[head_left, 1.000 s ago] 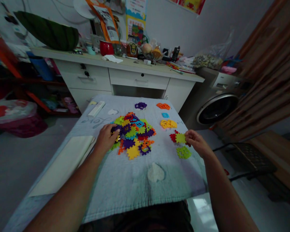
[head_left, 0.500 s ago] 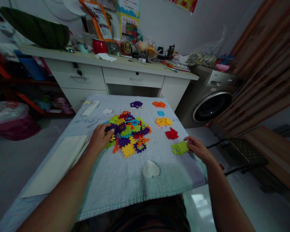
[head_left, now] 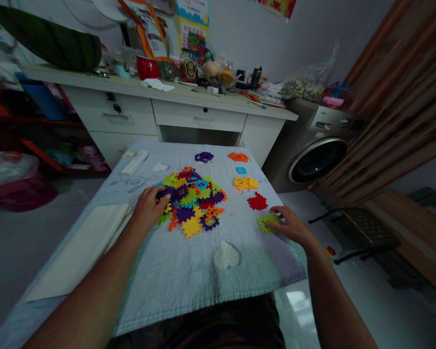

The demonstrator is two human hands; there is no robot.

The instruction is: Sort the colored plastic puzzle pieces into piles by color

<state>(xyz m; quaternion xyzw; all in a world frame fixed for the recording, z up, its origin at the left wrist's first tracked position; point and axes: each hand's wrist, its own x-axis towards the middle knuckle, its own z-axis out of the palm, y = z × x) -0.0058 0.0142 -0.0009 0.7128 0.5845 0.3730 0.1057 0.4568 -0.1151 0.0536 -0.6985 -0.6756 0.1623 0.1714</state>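
Interlocking plastic pieces in several colours lie heaped on the cloth-covered table (head_left: 203, 264). At the heap's left edge, my left hand (head_left: 147, 206) has its thumb and fingers closed around a purple piece (head_left: 166, 193). A yellow square piece (head_left: 192, 226) lies at the heap's near side. Over on the right, my right hand (head_left: 290, 224) reaches across green pieces (head_left: 264, 224), its thumb touching them and its index finger held apart. Part of the green is hidden under that hand. Just beyond lies a small group of red pieces (head_left: 257, 201).
Separate groups of yellow (head_left: 246, 183), blue (head_left: 241, 170), orange (head_left: 238, 157) and purple pieces (head_left: 204, 157) lie farther back. A folded cream cloth (head_left: 82, 249) and a white oblong box (head_left: 134, 163) are at left. A washing machine (head_left: 318, 145) stands beyond the table.
My right hand has shifted left over the green pieces, and its fingers have spread. The flat green square it touched no longer shows plainly. My left hand stays at the heap.
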